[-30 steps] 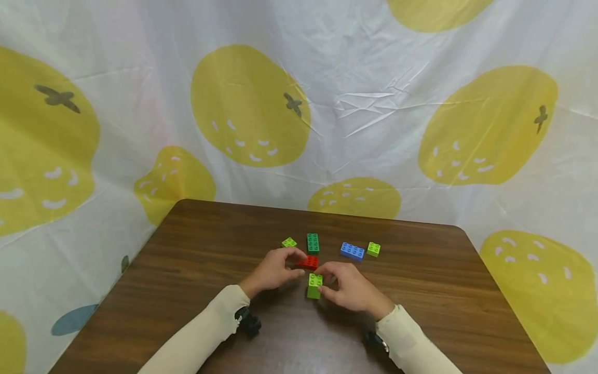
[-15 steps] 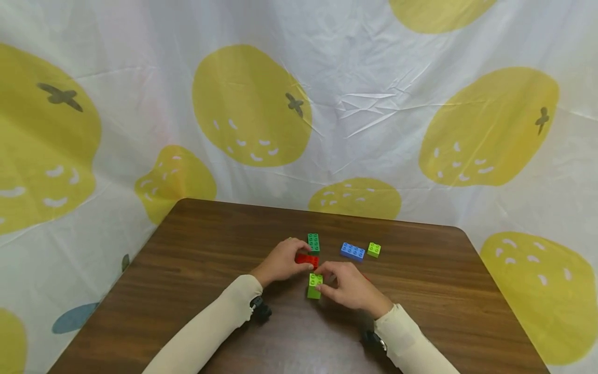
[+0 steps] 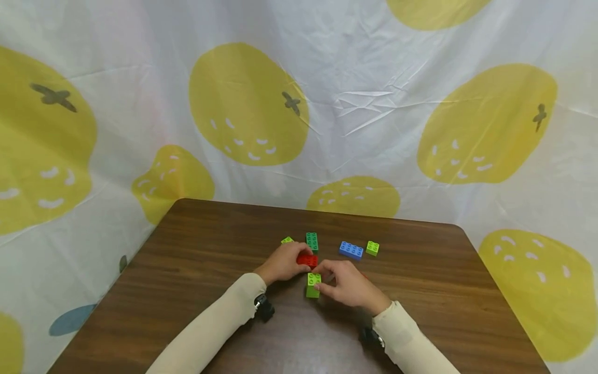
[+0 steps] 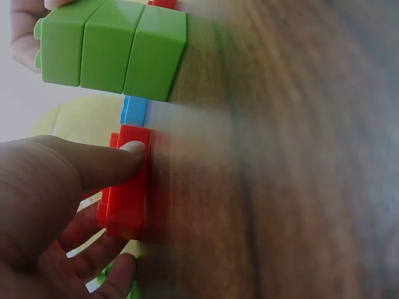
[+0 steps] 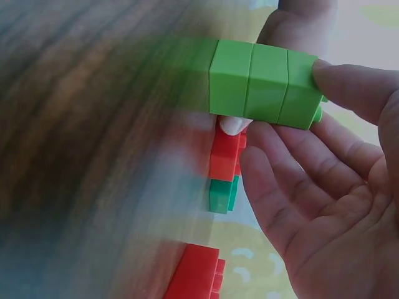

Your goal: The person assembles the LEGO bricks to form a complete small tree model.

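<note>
A light green stack of three toy building bricks (image 3: pixel 313 289) stands upright near the middle of the table. My right hand (image 3: pixel 351 285) pinches its top part, the thumb (image 5: pixel 349 87) on the uppermost brick in the right wrist view. Just beyond the stack lies a red brick (image 3: pixel 308 260). My left hand (image 3: pixel 283 261) holds this brick, the thumb pressing its near side in the left wrist view and the fingers behind it. A dark green brick (image 3: pixel 312 241) lies just past the red one. The left hand partly covers a small light green brick (image 3: pixel 287 240).
A blue brick (image 3: pixel 351 250) and a small light green brick (image 3: pixel 372 248) lie side by side at the back right. Another red brick (image 5: pixel 196 274) is mostly hidden behind the right hand in the head view. A patterned curtain (image 3: pixel 364 124) hangs behind the wooden table (image 3: pixel 224 223).
My left hand has moved right, and its thumb has come up against the near side of the red brick. The right hand and the green stack have stayed in place.
</note>
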Motion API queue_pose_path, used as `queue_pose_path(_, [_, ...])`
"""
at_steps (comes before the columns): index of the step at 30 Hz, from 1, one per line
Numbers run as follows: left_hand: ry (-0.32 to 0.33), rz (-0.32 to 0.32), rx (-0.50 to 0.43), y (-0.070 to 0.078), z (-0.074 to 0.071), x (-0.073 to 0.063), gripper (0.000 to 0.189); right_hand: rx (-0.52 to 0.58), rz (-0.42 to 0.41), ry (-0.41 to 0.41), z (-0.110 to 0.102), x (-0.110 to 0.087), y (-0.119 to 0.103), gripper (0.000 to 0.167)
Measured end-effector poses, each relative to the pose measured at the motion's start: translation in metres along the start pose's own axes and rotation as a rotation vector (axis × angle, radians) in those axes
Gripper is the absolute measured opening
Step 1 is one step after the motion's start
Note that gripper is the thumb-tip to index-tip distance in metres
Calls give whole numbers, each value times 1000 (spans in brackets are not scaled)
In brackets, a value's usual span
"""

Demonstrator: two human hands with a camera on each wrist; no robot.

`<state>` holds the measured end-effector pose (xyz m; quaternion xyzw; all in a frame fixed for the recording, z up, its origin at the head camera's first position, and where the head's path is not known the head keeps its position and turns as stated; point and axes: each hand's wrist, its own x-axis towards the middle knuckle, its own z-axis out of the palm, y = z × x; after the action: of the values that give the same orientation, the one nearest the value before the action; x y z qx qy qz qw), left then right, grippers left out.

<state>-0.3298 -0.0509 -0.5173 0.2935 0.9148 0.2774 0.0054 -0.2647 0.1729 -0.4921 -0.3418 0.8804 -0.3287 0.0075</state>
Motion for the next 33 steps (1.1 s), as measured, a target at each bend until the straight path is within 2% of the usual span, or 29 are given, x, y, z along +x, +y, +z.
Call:
queue_pose_path(6, [4,-9,-87,-4,0,0,31,17,14,-20,-1,1,-2,24])
queue_pose_path(16, [-2,15,-156,-6,-17,-12,37,24,34,-29,-1,1,-2,26])
queue_pose_path(24, [25,-22,-226,8,-36,-27,33,9,25,-15,0,1,0,22])
queue_pose_path(33, [-29,-15,-264,22,-39,-43,35,4,36,-5,1,0,0,22])
